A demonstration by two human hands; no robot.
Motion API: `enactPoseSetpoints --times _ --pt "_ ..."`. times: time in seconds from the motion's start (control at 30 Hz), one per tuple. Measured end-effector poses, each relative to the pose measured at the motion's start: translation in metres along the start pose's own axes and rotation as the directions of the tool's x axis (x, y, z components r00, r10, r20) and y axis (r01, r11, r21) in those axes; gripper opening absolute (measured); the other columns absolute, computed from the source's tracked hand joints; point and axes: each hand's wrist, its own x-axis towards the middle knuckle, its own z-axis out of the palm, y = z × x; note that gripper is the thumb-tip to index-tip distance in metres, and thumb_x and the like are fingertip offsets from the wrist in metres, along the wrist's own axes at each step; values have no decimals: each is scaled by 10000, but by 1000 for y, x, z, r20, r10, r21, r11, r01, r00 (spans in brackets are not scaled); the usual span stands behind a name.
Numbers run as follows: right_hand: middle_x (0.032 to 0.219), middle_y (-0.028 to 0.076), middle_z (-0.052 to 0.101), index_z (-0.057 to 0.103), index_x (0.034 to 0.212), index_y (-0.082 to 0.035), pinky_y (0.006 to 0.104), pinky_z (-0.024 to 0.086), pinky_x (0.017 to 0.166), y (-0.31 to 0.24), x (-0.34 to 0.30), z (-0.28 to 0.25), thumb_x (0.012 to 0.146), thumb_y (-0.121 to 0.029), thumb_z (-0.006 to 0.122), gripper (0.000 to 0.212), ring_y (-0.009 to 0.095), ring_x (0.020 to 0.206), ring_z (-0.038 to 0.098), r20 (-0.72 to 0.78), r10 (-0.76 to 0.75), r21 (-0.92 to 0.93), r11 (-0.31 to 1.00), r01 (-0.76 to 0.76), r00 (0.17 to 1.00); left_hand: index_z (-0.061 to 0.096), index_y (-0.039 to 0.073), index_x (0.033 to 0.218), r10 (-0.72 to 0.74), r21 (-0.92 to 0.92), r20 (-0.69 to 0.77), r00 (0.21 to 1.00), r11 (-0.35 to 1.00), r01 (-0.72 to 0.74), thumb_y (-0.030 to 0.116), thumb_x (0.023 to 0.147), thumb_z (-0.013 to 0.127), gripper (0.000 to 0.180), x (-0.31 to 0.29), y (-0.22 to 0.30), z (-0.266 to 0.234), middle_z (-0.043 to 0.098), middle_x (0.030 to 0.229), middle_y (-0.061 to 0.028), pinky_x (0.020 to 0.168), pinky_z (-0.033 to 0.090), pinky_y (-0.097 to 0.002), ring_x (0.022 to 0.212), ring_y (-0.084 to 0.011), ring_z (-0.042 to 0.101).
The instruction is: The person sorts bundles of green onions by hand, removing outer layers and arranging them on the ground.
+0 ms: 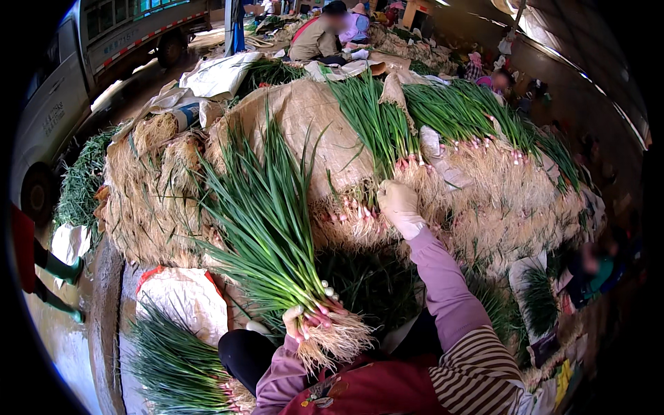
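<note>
My left hand (pixel 294 322), in a pale glove, is closed around the lower stalks of a large bunch of spring onions (pixel 277 242). Its long green leaves fan up and to the left, while white and pinkish bulbs and straw-coloured roots (pixel 335 339) hang toward my lap. Out ahead, my gloved right hand (pixel 400 204) is closed at the left edge of a heap of spring onions (pixel 387 131), its fingertips at the base of the green stalks. Just left of that hand, more bulbs (pixel 353 207) poke out from under a brown sacking cloth (pixel 297 131).
Matted roots (pixel 159 187) form the pile's left side. More spring onions (pixel 173 360) lie at lower left beside a white sack (pixel 183 304). A truck (pixel 62 90) stands at far left, near a person's green boots (pixel 63 270). Other people (pixel 318 38) sit behind the pile and at right.
</note>
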Motion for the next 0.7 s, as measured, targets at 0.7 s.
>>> enactPoseSetpoints --times 0.7 --pt "1056 138 626 610 1079 -55 371 477 799 11 -34 -21 849 -181 546 270 297 916 613 51 -117 385 919 88 992 353 -77 1259 -39 -61 -177 983 998 28 323 721 534 694 -7 -2 9 534 1070 -169 912 384 -417 994 -292 511"
